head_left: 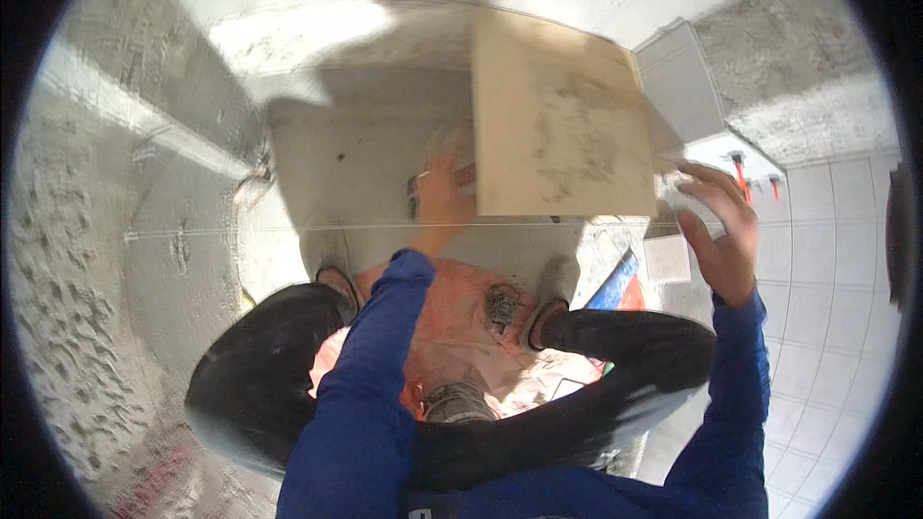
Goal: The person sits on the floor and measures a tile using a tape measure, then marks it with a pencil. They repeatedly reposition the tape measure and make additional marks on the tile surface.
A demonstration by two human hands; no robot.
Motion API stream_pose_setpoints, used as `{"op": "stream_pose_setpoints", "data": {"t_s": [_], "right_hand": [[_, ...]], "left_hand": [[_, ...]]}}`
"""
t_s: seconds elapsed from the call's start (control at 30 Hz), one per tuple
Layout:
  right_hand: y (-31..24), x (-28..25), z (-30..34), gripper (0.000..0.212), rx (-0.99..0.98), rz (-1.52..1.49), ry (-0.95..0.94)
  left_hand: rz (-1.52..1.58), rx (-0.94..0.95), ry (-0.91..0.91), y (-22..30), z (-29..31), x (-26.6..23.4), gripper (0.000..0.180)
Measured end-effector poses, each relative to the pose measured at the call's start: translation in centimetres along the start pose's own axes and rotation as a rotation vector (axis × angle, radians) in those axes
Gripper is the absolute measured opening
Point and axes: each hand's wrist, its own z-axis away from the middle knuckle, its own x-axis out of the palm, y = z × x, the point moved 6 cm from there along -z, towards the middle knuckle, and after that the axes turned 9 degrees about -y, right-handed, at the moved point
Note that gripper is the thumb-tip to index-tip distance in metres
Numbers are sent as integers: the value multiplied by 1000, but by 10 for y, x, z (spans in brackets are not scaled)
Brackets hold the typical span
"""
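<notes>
A square beige tile (548, 86) with dark smudges stands out in front of me, its near edge close to a thin taut string (365, 227). Beside the tile's left edge my left hand (442, 197) is closed around a hand tool (465, 176) with a reddish part and a dark end. Motion blur and the fingers hide the tool's exact kind. My right hand (726, 231) is by the tile's right edge, thumb and fingers spread apart. Whether its fingertips touch the tile I cannot tell.
Light tiles with a red tile-levelling clip (739, 169) lie at the right, near a tiled surface (817, 279). Between my bent knees are a pinkish sheet (452, 317) and a round container (460, 402). Rough grey mortar (82, 327) covers the left side.
</notes>
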Motion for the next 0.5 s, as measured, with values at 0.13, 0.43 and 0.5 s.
{"op": "stream_pose_setpoints", "data": {"t_s": [0.13,0.43,0.5], "right_hand": [[54,-1,8,24,87,-300,269],[131,12,53,21,235,-653,462],[140,18,62,23,291,-620,437]], "left_hand": [[-157,31,-118,-21,28,-8,90],[-552,212,-1277,22,113,-61,45],[-364,265,-1382,63,117,-76,41]]}}
